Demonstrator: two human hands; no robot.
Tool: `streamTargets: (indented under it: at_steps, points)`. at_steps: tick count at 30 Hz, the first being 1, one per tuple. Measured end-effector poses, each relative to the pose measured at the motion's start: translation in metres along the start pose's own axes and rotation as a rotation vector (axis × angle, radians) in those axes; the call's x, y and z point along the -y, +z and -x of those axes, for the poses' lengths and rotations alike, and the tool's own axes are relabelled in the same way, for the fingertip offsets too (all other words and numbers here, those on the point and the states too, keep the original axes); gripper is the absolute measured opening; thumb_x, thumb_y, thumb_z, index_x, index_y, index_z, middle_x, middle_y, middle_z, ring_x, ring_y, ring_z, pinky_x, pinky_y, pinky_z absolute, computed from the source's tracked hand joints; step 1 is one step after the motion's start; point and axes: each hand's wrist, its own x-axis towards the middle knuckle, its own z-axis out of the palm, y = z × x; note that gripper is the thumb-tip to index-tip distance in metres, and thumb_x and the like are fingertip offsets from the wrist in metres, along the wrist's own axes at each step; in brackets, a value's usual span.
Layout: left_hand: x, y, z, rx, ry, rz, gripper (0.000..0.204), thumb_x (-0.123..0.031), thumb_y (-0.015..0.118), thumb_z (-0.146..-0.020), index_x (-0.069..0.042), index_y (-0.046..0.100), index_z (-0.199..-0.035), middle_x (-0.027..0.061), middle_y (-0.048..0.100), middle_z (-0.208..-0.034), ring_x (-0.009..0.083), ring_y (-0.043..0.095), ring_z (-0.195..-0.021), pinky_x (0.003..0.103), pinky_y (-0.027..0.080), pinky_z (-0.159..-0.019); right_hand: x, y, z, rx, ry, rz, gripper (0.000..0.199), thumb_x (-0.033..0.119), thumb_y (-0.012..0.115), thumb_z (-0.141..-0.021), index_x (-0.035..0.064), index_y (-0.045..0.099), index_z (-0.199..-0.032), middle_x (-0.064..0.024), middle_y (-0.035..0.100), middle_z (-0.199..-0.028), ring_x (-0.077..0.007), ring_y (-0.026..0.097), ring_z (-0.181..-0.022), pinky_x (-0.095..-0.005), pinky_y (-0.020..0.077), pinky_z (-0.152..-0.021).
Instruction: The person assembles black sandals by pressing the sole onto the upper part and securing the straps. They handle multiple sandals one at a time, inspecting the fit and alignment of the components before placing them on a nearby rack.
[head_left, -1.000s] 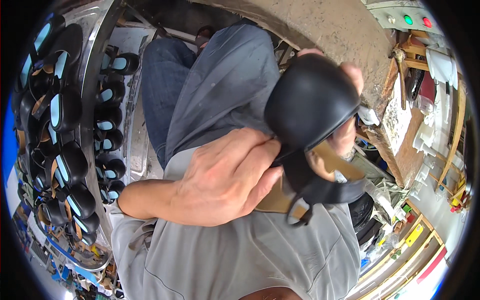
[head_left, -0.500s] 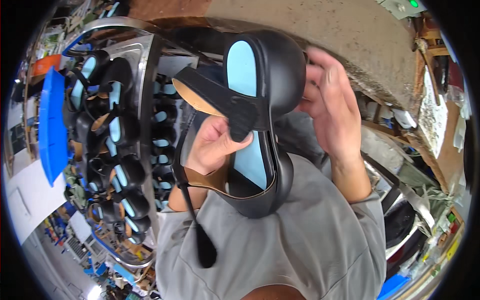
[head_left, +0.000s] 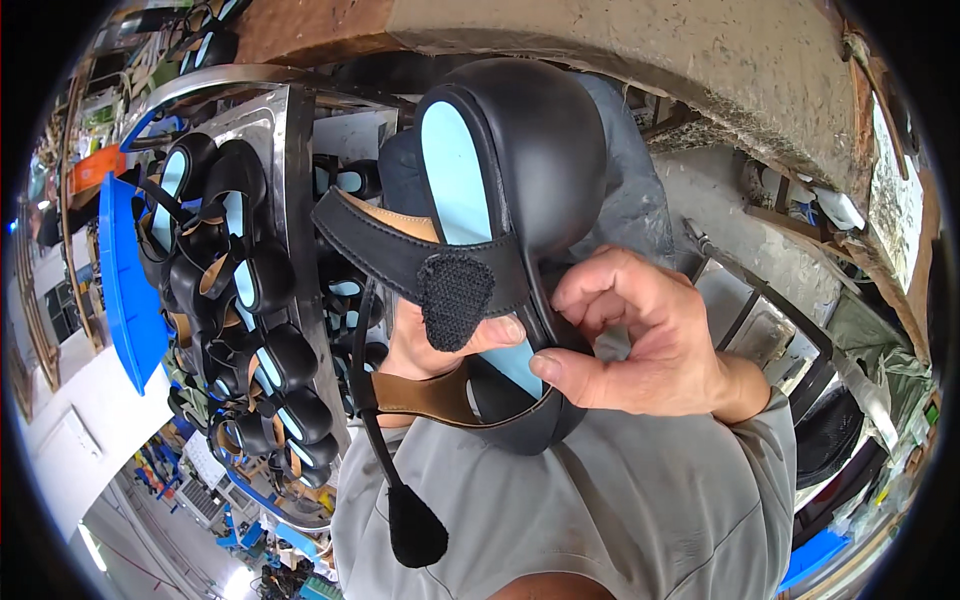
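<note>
Against the shoe (head_left: 560,150), the right fingers (head_left: 585,381), earlier straighter, now curl.

The left head-worn fisheye camera looked steeply down from above, close over the left hand (head_left: 412,345) and right hand (head_left: 645,345), with the grey shirt (head_left: 640,500) low in view and the surface (head_left: 640,40) curving across the top.

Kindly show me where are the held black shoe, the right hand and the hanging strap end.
Held black shoe (head_left: 508,268), head view: on its wide strap.
Right hand (head_left: 665,345), head view: on its thumb side.
Hanging strap end (head_left: 416,528), head view: on its fuzzy black tab.
</note>
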Motion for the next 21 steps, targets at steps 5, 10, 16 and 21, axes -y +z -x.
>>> streamTargets:
  at_steps: [5,10,16,21]
  points:
    - [0.0,0.005,-0.004,0.03,0.108,0.024,0.045,-0.004,0.082,-0.067,-0.002,0.06,-0.105,0.0041,0.063,-0.094,0.0149,0.06,-0.086,0.029,0.049,-0.076,0.01,0.003,-0.001,-0.039,-0.296,0.493,0.031,0.005,0.079,-0.071,-0.005,0.059,-0.093,-0.0118,0.06,-0.076,-0.0175,0.059,-0.062,-0.024,0.0445,-0.053]
    - [-0.035,0.015,-0.005,0.129,0.052,-0.025,0.042,-0.004,0.08,-0.07,-0.003,0.06,-0.107,0.0036,0.063,-0.096,0.0149,0.06,-0.087,0.03,0.049,-0.078,-0.006,-0.013,-0.013,0.056,-0.25,0.13,0.026,0.016,0.075,-0.08,0.0003,0.062,-0.096,-0.0061,0.059,-0.079,-0.015,0.059,-0.07,-0.029,0.0483,-0.065]
    - [-0.025,0.03,-0.009,0.023,0.017,0.078,0.042,-0.01,0.079,-0.071,-0.003,0.06,-0.108,0.0038,0.063,-0.098,0.0146,0.059,-0.091,0.029,0.046,-0.083,-0.029,-0.004,-0.028,0.12,0.358,-0.688,0.077,0.048,0.077,-0.073,0.0001,0.046,-0.125,-0.0107,0.055,-0.118,-0.0146,0.054,-0.102,-0.0285,0.0458,-0.086]
    - [-0.039,0.038,-0.014,0.101,-0.026,0.077,0.046,-0.017,0.074,-0.075,0.0,0.058,-0.114,0.0066,0.063,-0.104,0.0166,0.059,-0.094,0.03,0.046,-0.085,-0.03,0.0,-0.029,0.13,0.365,-0.861,0.056,0.021,0.071,-0.08,0.0029,0.046,-0.126,-0.0044,0.055,-0.111,-0.0127,0.052,-0.1,-0.0274,0.0439,-0.083]
